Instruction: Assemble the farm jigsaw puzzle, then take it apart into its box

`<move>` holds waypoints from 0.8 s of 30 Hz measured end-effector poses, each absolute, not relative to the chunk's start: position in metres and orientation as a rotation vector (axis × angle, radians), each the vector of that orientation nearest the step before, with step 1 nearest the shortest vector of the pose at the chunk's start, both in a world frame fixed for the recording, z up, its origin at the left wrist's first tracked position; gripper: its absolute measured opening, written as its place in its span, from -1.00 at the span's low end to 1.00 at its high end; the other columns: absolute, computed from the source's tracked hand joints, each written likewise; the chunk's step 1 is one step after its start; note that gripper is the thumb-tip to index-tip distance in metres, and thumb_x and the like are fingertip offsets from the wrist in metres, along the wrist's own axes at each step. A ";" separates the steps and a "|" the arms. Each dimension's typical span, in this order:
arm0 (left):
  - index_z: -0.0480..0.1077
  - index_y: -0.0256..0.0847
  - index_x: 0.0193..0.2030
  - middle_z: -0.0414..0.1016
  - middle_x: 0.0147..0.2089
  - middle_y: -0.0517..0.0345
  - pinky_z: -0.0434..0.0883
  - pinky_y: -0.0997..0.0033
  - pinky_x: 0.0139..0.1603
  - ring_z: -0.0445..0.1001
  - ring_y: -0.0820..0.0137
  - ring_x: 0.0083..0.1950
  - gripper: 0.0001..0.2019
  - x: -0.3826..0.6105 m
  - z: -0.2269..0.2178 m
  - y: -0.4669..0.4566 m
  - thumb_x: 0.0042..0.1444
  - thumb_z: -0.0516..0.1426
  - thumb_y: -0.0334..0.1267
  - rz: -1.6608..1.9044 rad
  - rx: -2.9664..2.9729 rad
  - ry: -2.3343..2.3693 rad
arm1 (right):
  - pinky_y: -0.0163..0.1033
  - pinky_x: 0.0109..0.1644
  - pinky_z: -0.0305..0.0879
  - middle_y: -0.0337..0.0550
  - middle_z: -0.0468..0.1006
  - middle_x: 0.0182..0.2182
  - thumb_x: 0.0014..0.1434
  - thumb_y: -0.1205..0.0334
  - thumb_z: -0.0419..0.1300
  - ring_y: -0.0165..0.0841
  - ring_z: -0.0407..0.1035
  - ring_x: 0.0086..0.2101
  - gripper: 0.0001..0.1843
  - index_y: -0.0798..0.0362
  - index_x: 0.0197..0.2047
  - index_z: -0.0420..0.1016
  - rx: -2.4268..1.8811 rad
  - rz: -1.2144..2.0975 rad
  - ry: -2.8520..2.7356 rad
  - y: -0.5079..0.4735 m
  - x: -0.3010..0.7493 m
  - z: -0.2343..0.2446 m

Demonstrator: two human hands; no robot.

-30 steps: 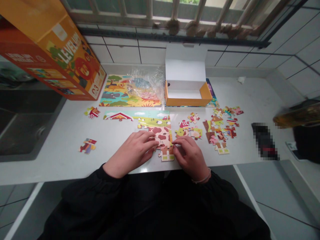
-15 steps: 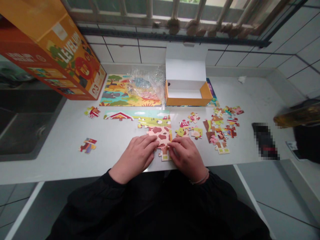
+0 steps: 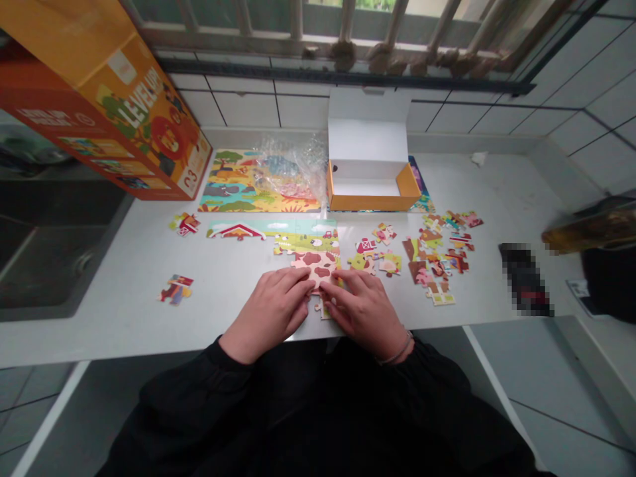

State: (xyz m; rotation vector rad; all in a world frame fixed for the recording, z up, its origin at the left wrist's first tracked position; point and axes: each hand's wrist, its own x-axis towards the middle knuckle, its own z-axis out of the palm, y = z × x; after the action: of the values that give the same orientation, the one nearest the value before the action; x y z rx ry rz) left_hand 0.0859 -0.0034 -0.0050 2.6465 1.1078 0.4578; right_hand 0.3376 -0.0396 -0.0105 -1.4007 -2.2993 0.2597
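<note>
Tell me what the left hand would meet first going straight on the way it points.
The left hand would likely first meet the pink, brown-spotted jigsaw section, directly ahead and perhaps in contact now, then the right hand. Whether it touches or hovers is hard to judge.

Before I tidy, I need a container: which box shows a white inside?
The low box right of the plastic wrap, its lid raised; the tall box shows printed orange sides.

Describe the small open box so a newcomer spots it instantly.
Start at the tall orange LEVEL UP! carton, far left. Go right along the rear of the counter, past crumpled clear plastic, to the low orange box. Its raised white lid sets it apart from the carton.
</note>
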 end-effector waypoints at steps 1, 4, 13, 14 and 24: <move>0.47 -0.14 0.30 0.47 0.46 -0.11 0.41 -0.11 0.39 0.42 0.01 0.46 -0.64 0.086 -0.005 -0.003 0.41 0.15 -0.34 0.457 2.646 1.114 | 0.23 0.24 0.40 0.00 0.57 0.26 0.49 0.12 0.27 0.01 0.43 0.21 -0.62 -0.19 0.32 0.53 -1.401 0.258 -2.300 -0.039 0.338 -0.010; 0.49 -0.11 0.29 0.49 0.44 -0.11 0.42 -0.10 0.38 0.45 0.02 0.44 -0.65 0.087 -0.004 -0.003 0.41 0.16 -0.34 0.463 2.637 1.122 | 0.21 0.24 0.39 -0.03 0.58 0.25 0.49 0.13 0.28 -0.01 0.43 0.20 -0.63 -0.21 0.31 0.53 -1.397 0.255 -2.295 -0.039 0.337 -0.009; 0.48 -0.09 0.31 0.52 0.42 -0.09 0.41 -0.09 0.39 0.46 0.04 0.43 -0.63 0.089 -0.004 -0.002 0.43 0.14 -0.33 0.473 2.617 1.136 | 0.19 0.23 0.39 -0.05 0.59 0.24 0.49 0.12 0.28 -0.01 0.42 0.20 -0.59 -0.26 0.36 0.50 -1.397 0.235 -2.273 -0.039 0.336 -0.010; 0.48 -0.09 0.32 0.52 0.41 -0.09 0.41 -0.09 0.39 0.46 0.04 0.43 -0.63 0.089 -0.004 -0.002 0.43 0.14 -0.33 0.475 2.617 1.134 | 0.19 0.23 0.38 -0.04 0.59 0.25 0.49 0.12 0.28 0.00 0.42 0.20 -0.57 -0.25 0.37 0.49 -1.399 0.233 -2.272 -0.039 0.335 -0.010; 0.49 -0.13 0.30 0.52 0.42 -0.13 0.43 -0.12 0.37 0.47 0.01 0.42 -0.65 0.088 -0.004 -0.001 0.43 0.16 -0.31 0.496 2.622 1.133 | 0.18 0.25 0.35 -0.03 0.58 0.27 0.52 0.10 0.24 -0.02 0.42 0.21 -0.47 -0.20 0.49 0.36 -1.434 0.242 -2.268 -0.039 0.335 -0.012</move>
State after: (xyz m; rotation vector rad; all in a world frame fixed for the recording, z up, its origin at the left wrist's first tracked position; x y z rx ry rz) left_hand 0.0881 -0.0013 -0.0037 2.6221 1.1325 0.4959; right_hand 0.3346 -0.0395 -0.0120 -1.4338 -2.2682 0.2420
